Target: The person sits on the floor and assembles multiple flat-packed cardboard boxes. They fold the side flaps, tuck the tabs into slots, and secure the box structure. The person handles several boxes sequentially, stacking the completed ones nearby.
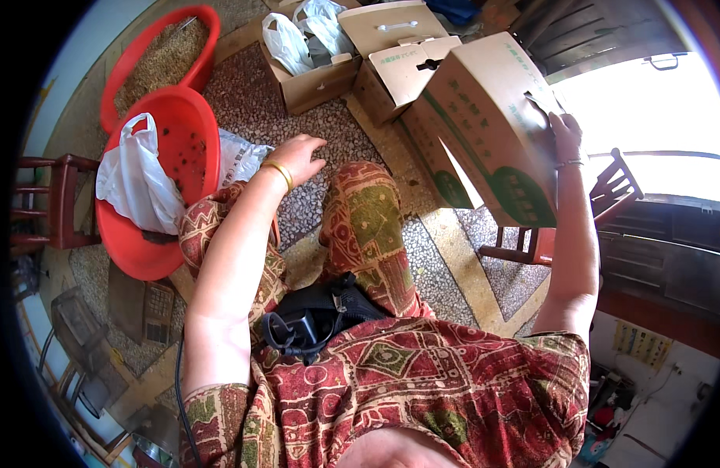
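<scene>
A large brown cardboard box [496, 117] with green print stands tilted at the right. My right hand [566, 139] is closed on its right side, by a torn or raised bit of card, and the arm is stretched out. My left hand [296, 158], with a gold bangle at the wrist, hangs over the speckled floor holding nothing, thumb and fingers apart and loosely bent. Nearest to it are a printed white plastic sack [241, 161] and a red basin [168, 109] with small dark bits inside. A white plastic bag [137, 175] lies over that basin's rim.
Behind stands another red tub [208, 62] of brown grainy stuff. An open carton [317, 90] holds white plastic bags, with a lidded carton [391, 74] beside it. Wooden chairs stand at the left [63, 203] and right [616, 187]. Bright light enters through a doorway at the right.
</scene>
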Motion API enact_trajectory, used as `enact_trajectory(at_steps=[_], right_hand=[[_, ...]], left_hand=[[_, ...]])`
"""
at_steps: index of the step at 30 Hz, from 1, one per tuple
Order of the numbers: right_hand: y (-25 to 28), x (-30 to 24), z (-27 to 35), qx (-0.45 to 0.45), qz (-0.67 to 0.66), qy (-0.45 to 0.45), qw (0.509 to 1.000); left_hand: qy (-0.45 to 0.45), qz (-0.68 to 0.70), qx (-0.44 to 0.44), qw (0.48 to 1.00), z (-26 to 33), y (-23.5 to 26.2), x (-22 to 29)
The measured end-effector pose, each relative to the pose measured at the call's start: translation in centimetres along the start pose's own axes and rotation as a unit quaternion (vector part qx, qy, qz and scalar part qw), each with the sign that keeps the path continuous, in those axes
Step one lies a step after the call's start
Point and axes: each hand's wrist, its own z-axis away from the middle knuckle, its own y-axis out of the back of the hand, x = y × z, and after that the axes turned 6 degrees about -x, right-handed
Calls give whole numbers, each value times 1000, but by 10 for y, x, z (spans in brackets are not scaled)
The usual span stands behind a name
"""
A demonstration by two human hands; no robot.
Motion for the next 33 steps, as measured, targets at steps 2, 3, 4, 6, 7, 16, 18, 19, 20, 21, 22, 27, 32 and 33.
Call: enact_trajectory(at_steps=[2,3,4,6,7,16,18,19,20,21,22,27,32,33], right_hand=[[-9,20,-3,-8,-9,-14,1000],[-15,37,-3,-10,-12,-22,1000],[-22,68,-5,-2,-17,-4,1000],[-45,111,4,31,-96,-64,993],[-53,130,9,51,-136,-96,985],[-53,237,-25,40,-140,-165,975],[-53,250,-31,43,-151,-147,977],[-50,254,-32,48,-142,-155,976],[-56,253,-33,59,-146,-165,974],[-55,252,-32,73,-147,-175,971],[-48,249,-34,90,-146,-182,968],[-61,184,-26,98,22,-280,955],[-51,119,12,12,297,-193,935],[-50,111,24,24,229,-174,957]], left_hand=[[0,-23,-18,1000,-4,1,5],[6,-29,-27,999,-4,2,12],[9,-32,-37,999,-7,4,20],[5,-49,-43,998,-9,5,23],[0,-54,-41,998,-10,5,23],[-49,-33,-19,998,-23,12,27],[-54,-36,-12,998,-21,9,24],[-56,-37,-8,998,-20,8,24],[-48,-38,-15,998,-18,9,23],[-42,-38,-20,998,-18,10,25],[-38,-37,-25,998,-18,10,26],[-22,-63,-40,997,-9,18,24],[-36,-58,-42,997,-13,24,26],[-41,-58,-44,997,-14,25,28]])
